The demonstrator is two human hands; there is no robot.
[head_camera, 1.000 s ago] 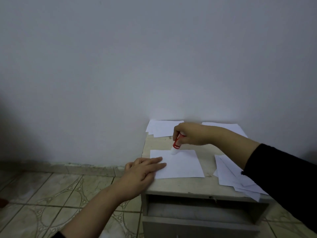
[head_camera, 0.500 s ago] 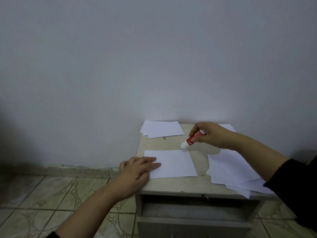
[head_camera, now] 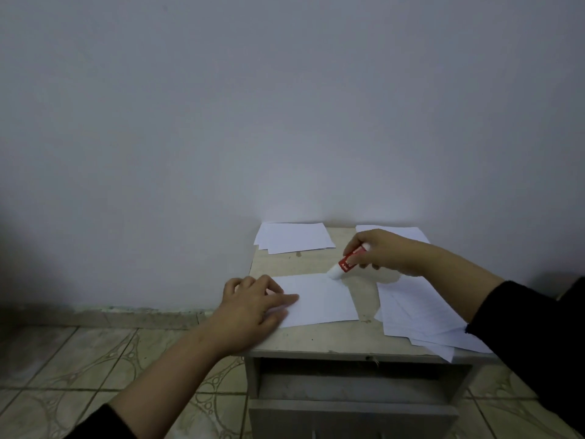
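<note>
Small table against grey wall | left hand flat, fingers spread, pinning paper sheet against sliding | right hand grip pinching glue stick, tip on sheet's far-right corner for gluing.

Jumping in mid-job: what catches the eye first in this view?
The red glue stick stands out, gripped by the right hand with its white tip at the far right corner of a white sheet on the small table. The left hand presses that sheet's left edge flat. More paper lies in a loose pile on the right and a stack at the back left.
</note>
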